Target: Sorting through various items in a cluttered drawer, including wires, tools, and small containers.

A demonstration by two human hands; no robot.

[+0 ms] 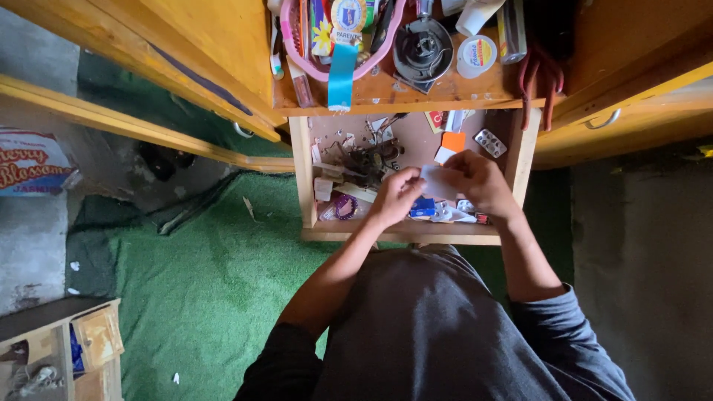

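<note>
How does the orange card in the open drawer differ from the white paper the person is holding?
The orange card is bright orange; the white paper is pale. The card lies loose on the drawer floor, while the paper is pinched between the left hand and right hand. Both are small, flat and roughly rectangular.

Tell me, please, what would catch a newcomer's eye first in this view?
Probably the two hands, left hand and right hand, holding a small white paper over an open wooden drawer full of clutter. Next, the bright blue ribbon hanging off the shelf above, and the green carpet at lower left.
</note>
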